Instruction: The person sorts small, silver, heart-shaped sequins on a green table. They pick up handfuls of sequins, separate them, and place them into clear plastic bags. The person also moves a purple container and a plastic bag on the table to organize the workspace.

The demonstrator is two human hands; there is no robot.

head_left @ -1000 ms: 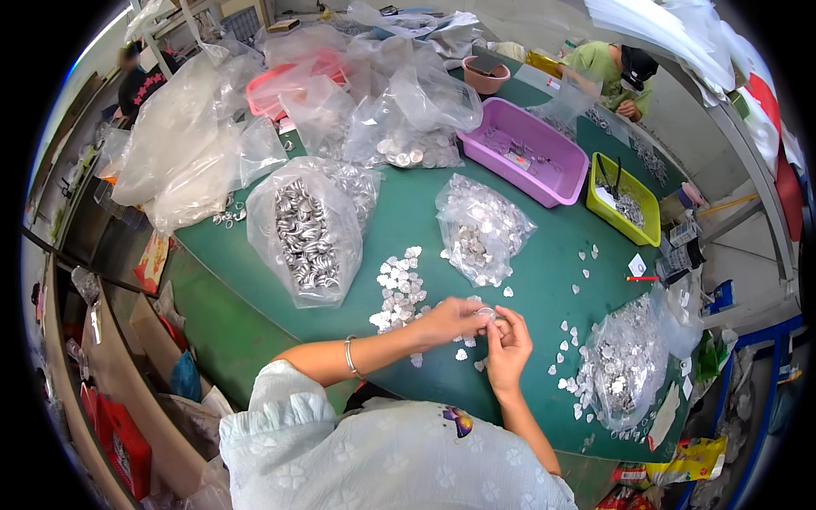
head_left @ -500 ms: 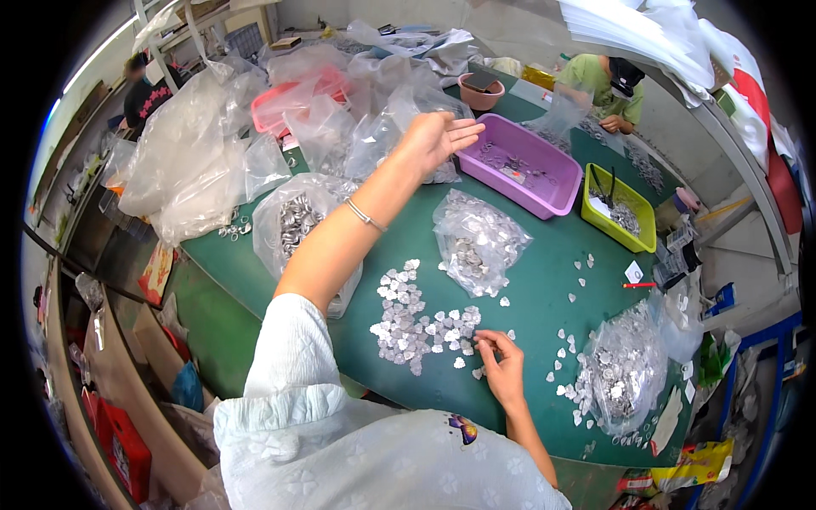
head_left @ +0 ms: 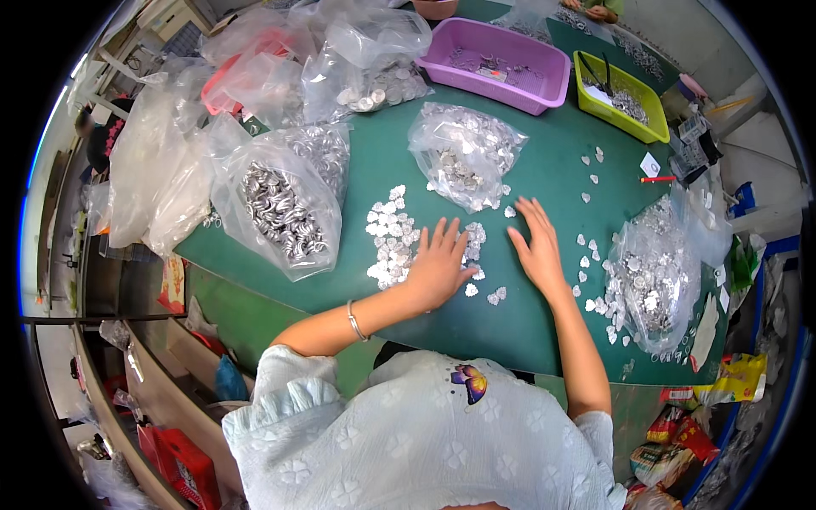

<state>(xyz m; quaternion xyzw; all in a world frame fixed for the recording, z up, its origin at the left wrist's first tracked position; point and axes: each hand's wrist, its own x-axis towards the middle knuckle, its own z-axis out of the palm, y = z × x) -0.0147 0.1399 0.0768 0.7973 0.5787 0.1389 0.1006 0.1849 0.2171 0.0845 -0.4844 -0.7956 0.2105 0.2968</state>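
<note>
My left hand [head_left: 439,265] lies over a spread of small silver heart-shaped pieces [head_left: 390,238], its fingers apart and covering part of them. To its right my right hand [head_left: 537,244] rests on the green table [head_left: 518,331] with fingers stretched out, next to a few stray hearts. Beyond both hands sits a clear plastic bag [head_left: 467,157] full of the same flat silver pieces. Another filled bag [head_left: 653,276] lies at the right, with loose hearts spilling along its left side. Neither hand shows anything gripped.
At the left stands an open clear bag of curved silver parts [head_left: 285,212], with more plastic bags [head_left: 161,161] behind it. A purple basket [head_left: 497,64] and a yellow-green basket [head_left: 622,96] line the far side. A co-worker's hands [head_left: 595,10] show at the far edge.
My left hand has come down from beside the purple basket onto the silver hearts. My right hand has moved forward from the pile's near right edge and opened. The view has shifted.
</note>
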